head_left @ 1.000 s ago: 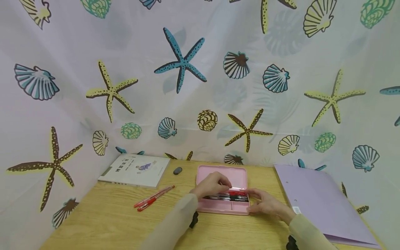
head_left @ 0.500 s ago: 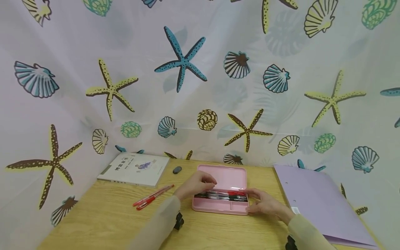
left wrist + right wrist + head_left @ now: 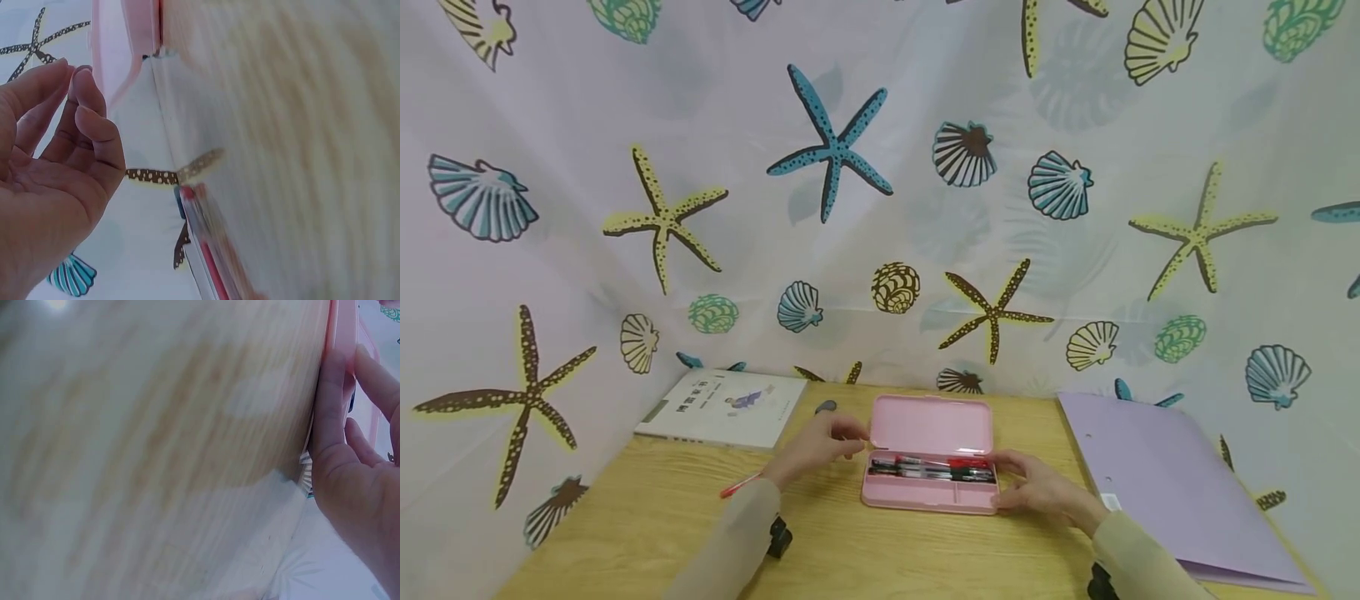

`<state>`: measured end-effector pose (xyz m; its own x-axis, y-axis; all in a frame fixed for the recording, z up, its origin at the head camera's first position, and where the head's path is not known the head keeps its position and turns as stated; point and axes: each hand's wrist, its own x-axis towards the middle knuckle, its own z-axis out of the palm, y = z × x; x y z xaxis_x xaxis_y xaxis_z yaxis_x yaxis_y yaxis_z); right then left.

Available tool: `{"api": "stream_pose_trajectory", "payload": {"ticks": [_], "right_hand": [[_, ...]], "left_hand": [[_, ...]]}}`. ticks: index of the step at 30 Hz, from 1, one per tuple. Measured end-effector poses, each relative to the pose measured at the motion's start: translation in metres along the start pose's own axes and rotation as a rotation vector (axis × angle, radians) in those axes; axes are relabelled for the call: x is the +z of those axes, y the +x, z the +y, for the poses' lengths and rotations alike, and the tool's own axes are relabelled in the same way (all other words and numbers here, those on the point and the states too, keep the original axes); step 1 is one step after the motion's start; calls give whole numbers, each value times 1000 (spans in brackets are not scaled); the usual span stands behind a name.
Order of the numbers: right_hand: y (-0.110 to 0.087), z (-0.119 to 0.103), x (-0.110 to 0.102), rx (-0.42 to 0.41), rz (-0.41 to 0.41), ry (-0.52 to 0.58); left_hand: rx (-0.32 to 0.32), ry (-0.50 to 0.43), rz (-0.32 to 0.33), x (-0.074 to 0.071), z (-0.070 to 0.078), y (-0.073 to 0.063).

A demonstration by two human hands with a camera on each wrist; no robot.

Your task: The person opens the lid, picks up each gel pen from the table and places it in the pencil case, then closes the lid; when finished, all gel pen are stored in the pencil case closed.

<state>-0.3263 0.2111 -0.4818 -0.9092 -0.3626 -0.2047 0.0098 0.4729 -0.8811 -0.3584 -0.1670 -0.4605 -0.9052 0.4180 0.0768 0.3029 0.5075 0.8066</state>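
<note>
A pink pencil case [image 3: 917,500] lies on the table with its lid raised. Several pens [image 3: 925,471], with black and red parts, lie in its long rear compartment. My left hand [image 3: 816,447] hovers left of the case, apart from it, fingers loosely bent; the left wrist view shows nothing in that hand [image 3: 69,137]. With thumb and fingers, my right hand [image 3: 1041,487] holds the case's right end, and the right wrist view shows those fingers along the case wall [image 3: 344,331]. Red pens [image 3: 209,250] lie beyond the left hand; my left arm partly hides them in the head view.
A white book [image 3: 726,406] lies at the back left, with a small dark grey oval object [image 3: 825,407] to its right. Right of the case lies a purple folder [image 3: 1172,483]. A patterned curtain [image 3: 880,208] hangs along the table's rear edge.
My left hand has moved from above the pens leftward out of the case, toward the red pens. The case shifted slightly left early on. My right hand stays at its right end.
</note>
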Motion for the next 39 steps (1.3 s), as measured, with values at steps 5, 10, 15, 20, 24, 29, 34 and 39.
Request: {"api": "stream_pose_trajectory", "payload": {"ticks": [5, 10, 15, 20, 24, 29, 34, 39], "right_hand": [[-2, 1, -1, -3, 3, 20], [-4, 0, -2, -12, -11, 13], [-4, -1, -3, -15, -18, 1], [-3, 0, -2, -12, -27, 35], [-3, 0, -1, -11, -38, 69], [-3, -1, 1, -8, -35, 64], [-3, -2, 1, -15, -41, 63], [-3, -1, -1, -16, -50, 54]], "left_hand": [[-68, 31, 23, -12, -8, -11], [-91, 63, 17, -27, -21, -24], [-76, 115, 18, -42, -28, -36], [-38, 59, -28, -55, -36, -48], [-38, 56, -69, -62, -42, -56], [-85, 138, -66, -71, -49, -64], [-106, 170, -60, -79, -53, -73], [-87, 184, -91, -83, -54, -78]]}}
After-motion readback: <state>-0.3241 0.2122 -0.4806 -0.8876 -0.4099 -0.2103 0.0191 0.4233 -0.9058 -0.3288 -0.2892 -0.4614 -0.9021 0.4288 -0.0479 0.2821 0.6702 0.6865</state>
